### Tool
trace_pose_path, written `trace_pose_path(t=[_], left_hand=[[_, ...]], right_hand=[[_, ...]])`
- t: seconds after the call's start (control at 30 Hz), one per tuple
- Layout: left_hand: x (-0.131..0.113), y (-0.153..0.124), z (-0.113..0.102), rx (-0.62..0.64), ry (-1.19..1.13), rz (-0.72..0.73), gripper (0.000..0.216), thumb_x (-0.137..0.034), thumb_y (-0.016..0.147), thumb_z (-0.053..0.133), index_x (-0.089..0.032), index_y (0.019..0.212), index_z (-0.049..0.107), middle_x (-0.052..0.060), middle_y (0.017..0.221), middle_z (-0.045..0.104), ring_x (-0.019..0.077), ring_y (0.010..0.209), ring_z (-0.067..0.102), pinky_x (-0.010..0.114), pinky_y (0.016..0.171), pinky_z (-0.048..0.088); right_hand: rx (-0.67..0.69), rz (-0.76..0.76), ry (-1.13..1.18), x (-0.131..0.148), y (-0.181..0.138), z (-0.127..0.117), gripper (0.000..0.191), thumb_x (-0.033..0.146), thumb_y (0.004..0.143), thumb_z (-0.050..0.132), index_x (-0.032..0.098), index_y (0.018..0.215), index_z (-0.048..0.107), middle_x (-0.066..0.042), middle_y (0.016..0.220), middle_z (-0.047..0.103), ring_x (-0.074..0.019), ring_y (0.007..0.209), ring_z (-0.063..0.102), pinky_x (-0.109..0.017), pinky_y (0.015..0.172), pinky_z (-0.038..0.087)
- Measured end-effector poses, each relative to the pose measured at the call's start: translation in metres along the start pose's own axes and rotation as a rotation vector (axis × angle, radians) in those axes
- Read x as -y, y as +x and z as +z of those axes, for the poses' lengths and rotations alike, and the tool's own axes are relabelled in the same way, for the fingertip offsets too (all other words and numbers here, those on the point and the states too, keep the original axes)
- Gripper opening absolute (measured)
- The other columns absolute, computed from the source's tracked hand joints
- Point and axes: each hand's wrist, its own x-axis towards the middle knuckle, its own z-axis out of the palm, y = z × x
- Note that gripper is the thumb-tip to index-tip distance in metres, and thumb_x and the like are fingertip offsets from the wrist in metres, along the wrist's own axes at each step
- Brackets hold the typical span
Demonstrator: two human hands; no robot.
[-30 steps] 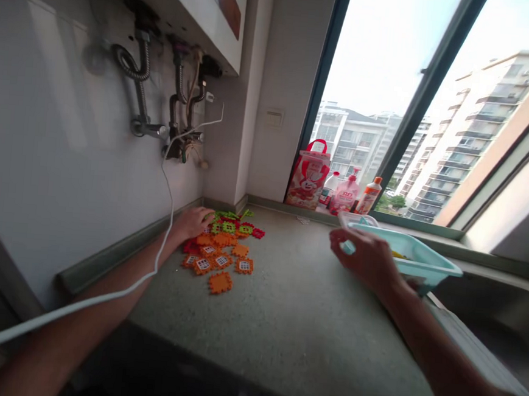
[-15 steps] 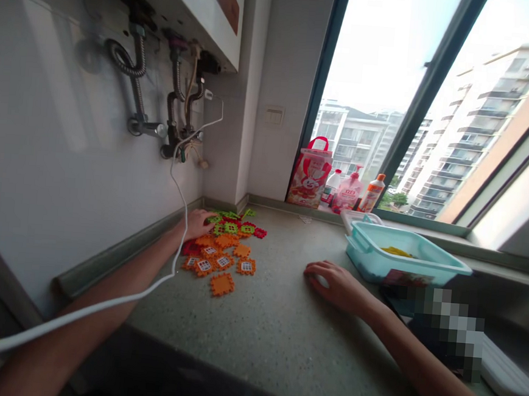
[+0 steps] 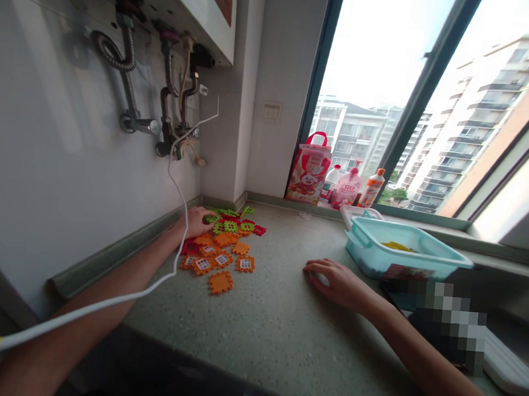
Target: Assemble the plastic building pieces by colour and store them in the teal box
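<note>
In the head view, a speckled grey-green countertop (image 3: 277, 321) is seen running into a corner below a large window (image 3: 384, 79). The left hand (image 3: 197, 222) is laid, fingers curled, on a heap of interlocking plastic tiles (image 3: 222, 243); whether one is gripped cannot be told. The right hand (image 3: 338, 283) is rested flat and empty beside a teal plastic bin (image 3: 401, 257). Bottles (image 3: 357, 190) are stood on the sill.
</note>
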Motion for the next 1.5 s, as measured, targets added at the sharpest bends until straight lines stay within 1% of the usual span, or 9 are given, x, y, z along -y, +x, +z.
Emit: trace_pose_path(t=[0.27,0.47,0.8,1.07,1.17,1.27,1.33,1.4,1.5], left_hand=[[0.007,0.000,0.003,0.010,-0.041,-0.029,0.039,-0.039,0.087,0.061,-0.026,0.119,0.079,0.008,0.127,0.074,0.0286,0.116,0.068,0.040,0.110,0.050],[0.009,0.002,0.005,0.041,-0.055,-0.064,0.051,-0.047,0.088,0.063,-0.021,0.131,0.072,0.011,0.119,0.076,0.0302,0.106,0.071,0.041,0.102,0.053],[0.001,0.000,-0.003,0.002,-0.166,-0.037,0.040,-0.041,0.083,0.067,-0.025,0.118,0.080,0.009,0.108,0.076,0.0271,0.096,0.071,0.039,0.095,0.056],[-0.006,0.001,-0.008,-0.152,-0.363,-0.098,0.035,-0.028,0.074,0.071,-0.021,0.107,0.081,0.004,0.091,0.076,0.0184,0.075,0.067,0.030,0.076,0.058],[-0.009,-0.001,-0.013,-0.228,-0.372,-0.112,0.037,-0.023,0.074,0.067,-0.018,0.109,0.080,0.006,0.101,0.076,0.0187,0.081,0.068,0.031,0.081,0.059],[-0.027,-0.002,-0.027,-0.391,-0.451,-0.122,0.039,-0.021,0.075,0.065,-0.017,0.112,0.079,0.008,0.112,0.076,0.0202,0.092,0.070,0.033,0.090,0.059],[-0.056,-0.002,-0.038,-0.439,-0.563,-0.131,0.039,-0.023,0.075,0.067,-0.017,0.112,0.078,0.008,0.114,0.076,0.0208,0.094,0.071,0.033,0.089,0.060],[-0.097,-0.004,-0.042,-0.265,-0.695,-0.107,0.038,-0.027,0.075,0.072,-0.018,0.111,0.079,0.007,0.108,0.079,0.0212,0.088,0.073,0.032,0.081,0.061],[-0.169,-0.013,-0.032,0.341,-0.900,0.073,0.039,-0.030,0.073,0.077,-0.019,0.111,0.081,0.006,0.093,0.080,0.0218,0.080,0.075,0.029,0.069,0.059]], right_hand=[[0.011,0.007,-0.012,0.002,-0.001,-0.001,0.033,0.026,0.098,0.055,0.025,0.125,0.074,-0.009,0.129,0.074,-0.0261,0.117,0.070,-0.043,0.107,0.055],[0.013,0.018,-0.004,-0.001,-0.002,0.002,0.033,0.027,0.098,0.056,0.024,0.125,0.073,-0.010,0.131,0.073,-0.0267,0.118,0.069,-0.045,0.108,0.055],[0.014,0.016,0.002,-0.003,-0.002,0.003,0.033,0.029,0.098,0.056,0.026,0.126,0.073,-0.008,0.133,0.072,-0.0270,0.120,0.070,-0.045,0.107,0.056],[0.015,0.012,0.005,-0.002,-0.002,0.003,0.034,0.027,0.098,0.055,0.026,0.127,0.073,-0.009,0.133,0.072,-0.0272,0.120,0.069,-0.045,0.109,0.055],[0.021,0.014,-0.009,0.000,-0.002,0.003,0.034,0.026,0.098,0.055,0.025,0.127,0.073,-0.009,0.133,0.072,-0.0271,0.121,0.069,-0.045,0.108,0.055],[0.012,0.015,-0.026,0.003,-0.001,0.002,0.032,0.025,0.097,0.055,0.024,0.123,0.074,-0.009,0.130,0.073,-0.0272,0.117,0.070,-0.045,0.105,0.056],[-0.020,0.022,-0.032,0.007,0.001,0.001,0.033,0.026,0.097,0.056,0.024,0.125,0.073,-0.010,0.130,0.073,-0.0280,0.116,0.071,-0.045,0.105,0.057],[-0.083,0.031,-0.016,0.015,0.003,-0.001,0.037,0.028,0.097,0.058,0.025,0.132,0.068,-0.011,0.135,0.071,-0.0292,0.120,0.070,-0.047,0.106,0.055],[-0.185,0.015,0.073,0.031,0.006,-0.006,0.042,0.035,0.098,0.062,0.028,0.140,0.062,-0.010,0.145,0.064,-0.0274,0.122,0.069,-0.045,0.106,0.055]])
